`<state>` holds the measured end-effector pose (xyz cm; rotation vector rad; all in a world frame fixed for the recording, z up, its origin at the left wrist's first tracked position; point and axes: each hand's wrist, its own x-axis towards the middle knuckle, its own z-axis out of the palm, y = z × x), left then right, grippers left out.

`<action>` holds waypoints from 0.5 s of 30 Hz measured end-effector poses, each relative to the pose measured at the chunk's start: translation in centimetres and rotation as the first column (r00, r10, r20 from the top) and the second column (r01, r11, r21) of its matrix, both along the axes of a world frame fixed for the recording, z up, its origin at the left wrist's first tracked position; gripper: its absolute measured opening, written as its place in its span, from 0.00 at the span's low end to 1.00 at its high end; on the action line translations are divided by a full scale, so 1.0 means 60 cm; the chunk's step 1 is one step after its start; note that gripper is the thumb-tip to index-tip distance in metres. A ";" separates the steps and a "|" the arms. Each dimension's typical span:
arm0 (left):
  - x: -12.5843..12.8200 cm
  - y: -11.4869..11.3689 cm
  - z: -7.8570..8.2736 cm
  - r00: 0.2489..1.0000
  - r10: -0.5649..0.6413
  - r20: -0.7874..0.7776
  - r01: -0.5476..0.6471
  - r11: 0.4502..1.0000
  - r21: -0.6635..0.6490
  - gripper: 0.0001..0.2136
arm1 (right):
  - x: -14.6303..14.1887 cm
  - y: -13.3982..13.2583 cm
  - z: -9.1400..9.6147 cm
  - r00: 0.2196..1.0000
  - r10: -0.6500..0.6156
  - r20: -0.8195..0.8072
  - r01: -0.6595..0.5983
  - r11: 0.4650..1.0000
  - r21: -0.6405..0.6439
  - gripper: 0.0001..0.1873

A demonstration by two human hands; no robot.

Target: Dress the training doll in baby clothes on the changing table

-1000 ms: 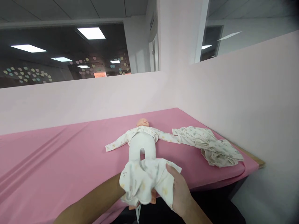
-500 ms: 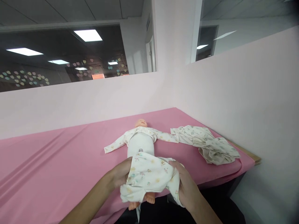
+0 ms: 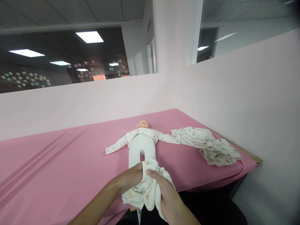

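A baby doll (image 3: pixel 141 142) lies on its back on the pink-covered table (image 3: pixel 58 162), head away from me, wearing a printed top with the sleeves spread out. Its white legs point toward me. My left hand (image 3: pixel 130 178) and my right hand (image 3: pixel 161 190) are both closed on a pair of small printed white trousers (image 3: pixel 146 187), bunched up at the doll's feet near the table's front edge. One doll foot shows under the cloth.
A second heap of printed baby clothes (image 3: pixel 208 146) lies at the table's right end. Pale pink partition walls (image 3: pixel 234 100) stand behind and to the right. The table's wooden corner (image 3: pixel 256 160) shows at the right.
The trousers were held spread wide between my hands; now both hands have come together and gathered the cloth into a bunch at the doll's feet, uncovering the doll's thighs.
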<state>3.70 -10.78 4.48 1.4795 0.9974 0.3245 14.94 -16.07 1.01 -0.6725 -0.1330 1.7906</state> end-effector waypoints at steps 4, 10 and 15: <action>0.000 0.002 0.005 0.994 0.004 -0.109 0.010 0.991 0.132 0.02 | -0.014 -0.006 -0.003 0.998 0.057 0.000 -0.057 0.995 0.076 0.33; -0.023 -0.013 0.043 0.945 -0.065 -0.320 0.163 0.943 0.291 0.08 | -0.016 -0.002 -0.011 0.996 0.082 0.026 -0.084 0.993 0.079 0.24; -0.041 -0.069 0.048 0.971 0.065 -0.228 0.036 0.910 0.414 0.18 | -0.016 -0.002 -0.008 0.999 -0.022 -0.033 0.023 0.999 0.028 0.27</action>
